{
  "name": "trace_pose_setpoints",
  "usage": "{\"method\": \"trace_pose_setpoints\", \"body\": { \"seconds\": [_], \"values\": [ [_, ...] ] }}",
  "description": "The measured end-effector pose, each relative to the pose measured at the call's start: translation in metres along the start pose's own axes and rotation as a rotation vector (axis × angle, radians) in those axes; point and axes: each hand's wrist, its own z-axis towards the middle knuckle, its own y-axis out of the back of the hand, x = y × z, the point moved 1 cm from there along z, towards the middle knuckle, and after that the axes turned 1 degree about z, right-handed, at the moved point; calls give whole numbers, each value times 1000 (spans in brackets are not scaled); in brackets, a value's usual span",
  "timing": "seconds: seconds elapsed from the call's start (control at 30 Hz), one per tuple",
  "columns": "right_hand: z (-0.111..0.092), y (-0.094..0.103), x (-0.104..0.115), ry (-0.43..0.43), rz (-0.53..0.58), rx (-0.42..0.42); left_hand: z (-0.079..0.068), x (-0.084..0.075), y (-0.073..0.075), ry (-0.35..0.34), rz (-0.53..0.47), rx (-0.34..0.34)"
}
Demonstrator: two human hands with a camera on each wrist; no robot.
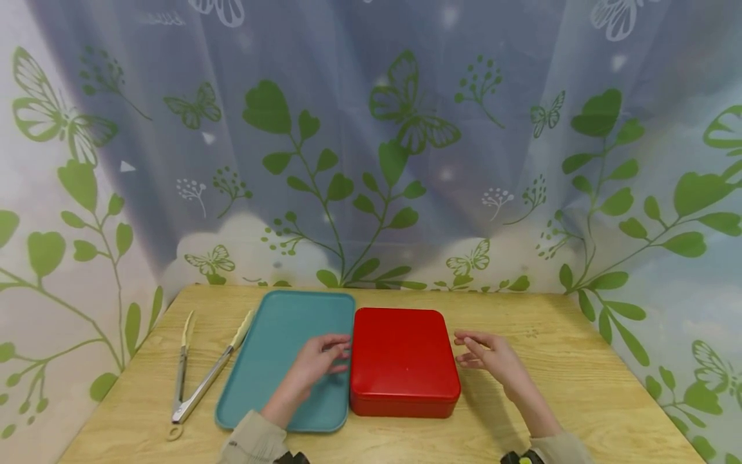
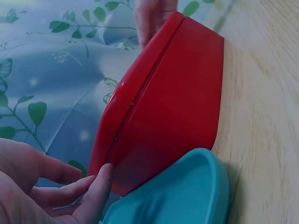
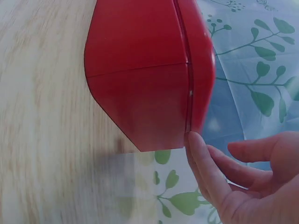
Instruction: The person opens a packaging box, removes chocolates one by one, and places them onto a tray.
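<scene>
A red lidded box, its lid on, sits on the table with a thin seam under the lid's edge. My left hand hovers over the teal tray, fingers pointing at the box's left side. In the left wrist view, the fingertips overlap the lid seam; whether they touch it I cannot tell. On the other side, my right hand reaches toward the box with loosely extended fingers. A small gap shows there in the head view. The right wrist view puts the fingertips by the lid's edge. Neither hand grips anything.
Metal tongs with cream-coloured tips lie spread apart left of the tray. The wooden table extends to the right of the box. Behind it hangs a curtain printed with green leaves and butterflies.
</scene>
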Motion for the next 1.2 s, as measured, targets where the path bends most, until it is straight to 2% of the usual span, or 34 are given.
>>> {"method": "trace_pose_setpoints", "body": {
  "seconds": [0.2, 0.53, 0.87, 1.2],
  "values": [
    [3, -1, -6, -16, 8, 73, 3, 3, 2, 35, -45, 24],
    [3, -2, -10, -33, 51, 105, 1, 4, 2, 66, -60, 48],
    [2, -7, -9, -42, 48, 108, 0, 2, 1, 61, -83, 47],
    [-1, -8, 1, -9, 43, 59, -2, -10, 3, 47, -85, 37]
  ]
}}
